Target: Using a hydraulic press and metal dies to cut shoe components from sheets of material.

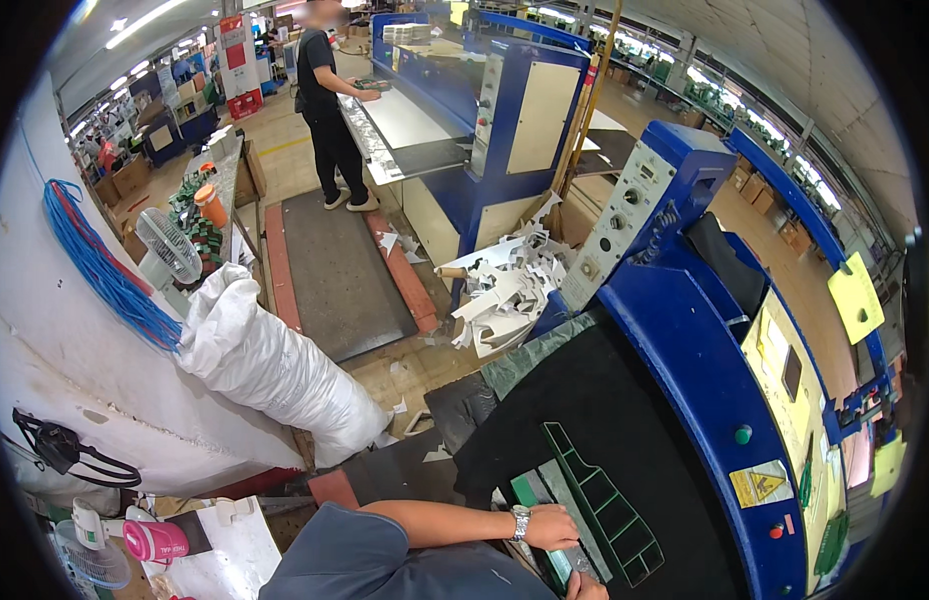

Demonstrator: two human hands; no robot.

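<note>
A long green cutting die (603,500), an open frame split into several cells, lies on black sheet material (545,400). Along its left side runs a flat grey strip (563,482) with a green block (525,490) by its far end. My left hand (552,527), a metal watch on its wrist, is closed over the strip's middle, with its fingertips partly hidden. At the lower edge of the view, my right hand (587,588) is closed at the strip's near end. Only part of that hand shows, and what its fingers pinch is hidden.
A blue press (675,370) with buttons curves along the right. White scraps (515,290) are heaped beyond the black sheet. A white sack (280,365) leans at left, near a table with a pink jug (155,540). Another person (330,110) stands at a farther blue machine.
</note>
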